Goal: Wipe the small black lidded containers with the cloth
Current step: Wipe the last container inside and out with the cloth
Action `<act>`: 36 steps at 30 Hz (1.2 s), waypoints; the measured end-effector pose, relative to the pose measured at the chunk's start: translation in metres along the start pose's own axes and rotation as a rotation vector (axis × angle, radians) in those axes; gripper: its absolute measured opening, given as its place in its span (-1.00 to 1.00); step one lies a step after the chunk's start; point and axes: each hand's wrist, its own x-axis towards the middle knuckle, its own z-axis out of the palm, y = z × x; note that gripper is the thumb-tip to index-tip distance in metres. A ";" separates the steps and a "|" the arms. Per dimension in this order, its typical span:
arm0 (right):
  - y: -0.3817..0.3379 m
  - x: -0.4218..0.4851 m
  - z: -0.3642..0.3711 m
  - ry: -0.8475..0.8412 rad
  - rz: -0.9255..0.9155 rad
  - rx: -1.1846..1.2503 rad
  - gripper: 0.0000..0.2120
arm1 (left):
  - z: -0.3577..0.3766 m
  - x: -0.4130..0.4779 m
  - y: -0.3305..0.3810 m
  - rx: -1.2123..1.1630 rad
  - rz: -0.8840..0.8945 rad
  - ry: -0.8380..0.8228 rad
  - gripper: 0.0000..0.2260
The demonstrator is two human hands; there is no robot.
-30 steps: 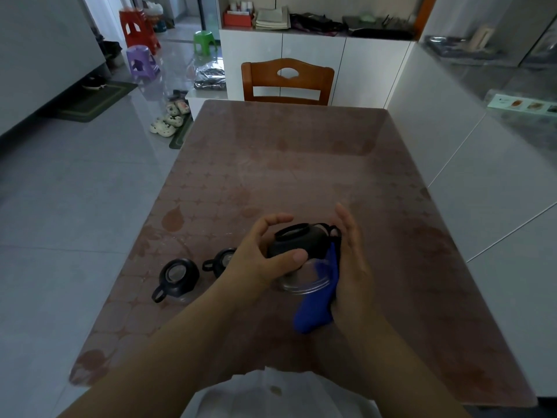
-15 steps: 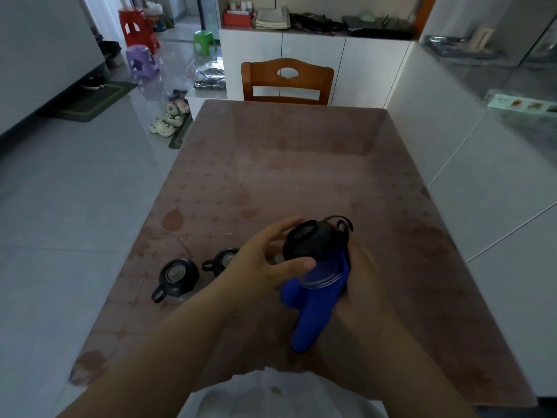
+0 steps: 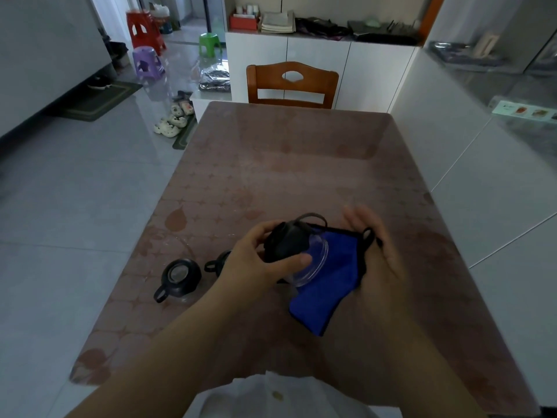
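Container (image 3: 286,245), clenched by its lid in the left grip (image 3: 253,263) above the table's (image 3: 301,164) near edge, has come out of the cloth (image 3: 331,279), now spread flat on the released right grip (image 3: 382,267); probably turning for another wipe.

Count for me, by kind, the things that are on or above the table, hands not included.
Black lidded containers: 3 (held container, free-standing container, half-hidden container)
Blue cloth: 1
Total: 4
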 end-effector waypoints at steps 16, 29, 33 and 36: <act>0.000 0.007 0.016 -0.228 0.244 -0.110 -0.40 | 0.008 -0.007 -0.014 -0.146 0.005 -0.055 -0.55; 0.006 0.010 -0.017 -0.238 0.235 0.178 -0.53 | -0.024 0.004 -0.004 -0.200 -0.081 -0.269 -0.23; -0.011 0.017 -0.012 -0.108 0.176 0.119 -0.57 | -0.023 0.003 -0.002 -0.144 -0.034 -0.408 -0.18; -0.011 0.010 0.003 -0.294 0.157 -0.077 -0.74 | -0.018 0.003 -0.002 -0.162 0.004 -0.462 -0.26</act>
